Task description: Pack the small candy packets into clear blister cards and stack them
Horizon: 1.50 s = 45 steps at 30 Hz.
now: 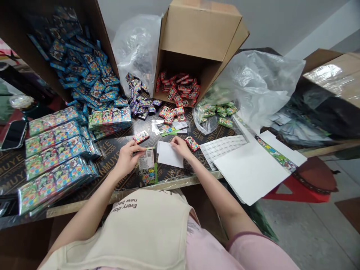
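My left hand (126, 157) grips the top edge of a small card pack with a barcode label (146, 159), which lies over a colourful printed card (148, 175). A red candy pack (141, 137) lies just above my left fingers, apart from them. My right hand (180, 146) rests its fingertips at the top of a white paper sheet (170, 154). Another red pack (192, 143) lies just to the right of those fingers. Whether my right hand grips the sheet is hidden.
A dark printed plywood tabletop (102, 165) holds stacked green packs at left, a heap of blue packs in a box lid at upper left, and purple, red and green packs at the back. Plastic bags, a cardboard box, and white sheets surround them.
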{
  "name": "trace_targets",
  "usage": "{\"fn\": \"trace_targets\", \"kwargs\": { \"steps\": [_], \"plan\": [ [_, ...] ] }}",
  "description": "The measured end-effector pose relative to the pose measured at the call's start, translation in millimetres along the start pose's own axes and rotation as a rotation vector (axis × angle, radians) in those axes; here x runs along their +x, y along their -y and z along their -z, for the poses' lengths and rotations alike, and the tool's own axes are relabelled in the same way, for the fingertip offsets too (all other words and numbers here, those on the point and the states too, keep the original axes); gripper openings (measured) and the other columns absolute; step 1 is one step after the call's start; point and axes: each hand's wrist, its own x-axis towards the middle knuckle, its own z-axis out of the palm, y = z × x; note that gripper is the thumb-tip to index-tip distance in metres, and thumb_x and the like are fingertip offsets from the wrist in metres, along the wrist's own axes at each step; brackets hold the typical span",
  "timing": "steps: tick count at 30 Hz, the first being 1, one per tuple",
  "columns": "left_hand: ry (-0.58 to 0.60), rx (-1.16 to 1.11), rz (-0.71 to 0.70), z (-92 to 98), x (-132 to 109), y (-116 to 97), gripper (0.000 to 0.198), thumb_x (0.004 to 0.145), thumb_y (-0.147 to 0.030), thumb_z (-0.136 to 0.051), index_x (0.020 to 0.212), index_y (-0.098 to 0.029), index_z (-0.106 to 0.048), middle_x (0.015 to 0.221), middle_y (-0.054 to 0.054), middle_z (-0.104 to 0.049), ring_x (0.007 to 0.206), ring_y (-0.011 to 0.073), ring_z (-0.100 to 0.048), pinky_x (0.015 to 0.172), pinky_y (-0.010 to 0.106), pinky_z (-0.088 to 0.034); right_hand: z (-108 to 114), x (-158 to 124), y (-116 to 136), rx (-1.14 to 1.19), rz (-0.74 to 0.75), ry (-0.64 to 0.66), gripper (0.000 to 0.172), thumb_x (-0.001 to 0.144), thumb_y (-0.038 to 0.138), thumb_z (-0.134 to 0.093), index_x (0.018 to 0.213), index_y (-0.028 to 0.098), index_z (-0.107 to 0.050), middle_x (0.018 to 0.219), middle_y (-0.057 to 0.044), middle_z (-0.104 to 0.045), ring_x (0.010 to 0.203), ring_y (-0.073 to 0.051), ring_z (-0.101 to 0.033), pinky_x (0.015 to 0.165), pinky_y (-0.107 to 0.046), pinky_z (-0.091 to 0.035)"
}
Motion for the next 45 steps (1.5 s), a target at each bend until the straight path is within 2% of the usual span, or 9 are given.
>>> {"fn": "trace_targets", "kwargs": {
  "steps": [5,11,19,23,28,34,39,42,45],
  "plan": [
    [-0.052,0.001,0.045,-0.8,-1.5,-3.1,0.003,0.078,-0.018,-0.067,0.077,-0.017,-0.07,0.072,0.002,-0.062,0.068,0.0155,-0.057,0.064,0.028,-0.043,24.2,14.6,63.5,0.225,0.068,0.183,0.016,0.076,0.034,-0.052,0.071,0.019,-0.05,0.068,0.002,-0.052,0.064,-0.013,-0.046,0.061,-0.024,-0.036],
    [-0.117,-0.028,0.009,1.0,-6.3,-4.0,0.009,0.074,-0.018,-0.068,0.067,-0.017,-0.062,0.07,0.003,-0.064,0.068,0.0168,-0.06,0.065,0.03,-0.045,20.3,16.5,155.7,0.345,0.176,0.706,0.017,0.072,0.033,-0.06,0.069,0.017,-0.055,0.069,0.002,-0.053,0.067,-0.012,-0.045,0.062,-0.024,-0.032],
    [-0.192,-0.016,0.036,-3.3,-9.8,-9.6,0.012,0.074,-0.023,-0.069,0.066,-0.016,-0.062,0.07,0.003,-0.064,0.066,0.0165,-0.06,0.064,0.029,-0.046,1.9,22.7,157.2,0.307,0.145,0.87,0.018,0.071,0.032,-0.06,0.066,0.015,-0.055,0.061,0.005,-0.048,0.057,-0.008,-0.037,0.055,-0.022,-0.026],
    [-0.25,0.064,0.026,-12.8,-10.3,-6.7,0.018,0.075,-0.024,-0.071,0.065,-0.016,-0.059,0.066,0.001,-0.061,0.063,0.0149,-0.058,0.062,0.027,-0.043,-10.7,15.6,152.7,0.391,0.089,0.817,0.019,0.068,0.031,-0.063,0.065,0.015,-0.054,0.062,0.003,-0.054,0.059,-0.009,-0.044,0.058,-0.023,-0.032],
    [-0.137,0.19,-0.07,-13.0,-17.0,-2.9,0.015,0.088,-0.025,-0.055,0.094,-0.018,-0.068,0.077,0.003,-0.059,0.071,0.0155,-0.056,0.067,0.027,-0.044,-24.1,3.5,133.0,0.477,0.039,0.461,0.021,0.075,0.031,-0.063,0.089,0.018,-0.054,0.062,0.006,-0.053,0.058,-0.01,-0.048,0.058,-0.022,-0.036],
    [-0.096,0.56,0.092,25.5,-27.9,13.0,0.028,0.086,-0.035,-0.056,0.107,-0.02,-0.068,0.095,0.013,-0.063,0.099,0.0311,-0.057,0.087,0.047,-0.044,30.8,8.3,43.6,-0.375,0.008,-0.081,0.015,0.08,0.019,-0.061,0.095,0.017,-0.064,0.099,-0.01,-0.061,0.094,-0.022,-0.054,0.081,-0.034,-0.039],
    [0.34,0.756,-0.063,11.7,-40.1,28.7,0.075,0.06,-0.015,-0.078,0.129,-0.027,-0.051,0.141,0.018,-0.044,0.134,0.0462,-0.028,0.1,0.076,-0.009,41.0,-3.5,-10.1,-0.614,-0.085,0.006,0.003,0.074,0.018,-0.068,0.076,0.018,-0.067,0.087,-0.008,-0.061,0.089,-0.024,-0.052,0.077,-0.034,-0.037],
    [0.62,0.722,-0.165,-12.3,-44.2,39.4,0.076,0.049,-0.007,-0.081,0.119,-0.025,-0.056,0.12,0.015,-0.059,0.114,0.0407,-0.051,0.099,0.075,-0.014,28.6,-10.9,-14.9,-0.614,-0.045,-0.008,0.002,0.077,0.018,-0.065,0.075,0.018,-0.064,0.085,-0.007,-0.062,0.088,-0.022,-0.052,0.078,-0.033,-0.036],
    [0.686,0.672,-0.165,-21.5,-39.7,41.5,0.061,0.044,-0.009,-0.083,0.099,-0.022,-0.06,0.096,0.006,-0.063,0.091,0.0303,-0.059,0.096,0.063,-0.033,20.9,-17.2,-14.2,-0.606,0.01,-0.02,0.006,0.082,0.016,-0.059,0.077,0.017,-0.061,0.084,-0.006,-0.063,0.086,-0.021,-0.053,0.08,-0.032,-0.036]
  ]
}}
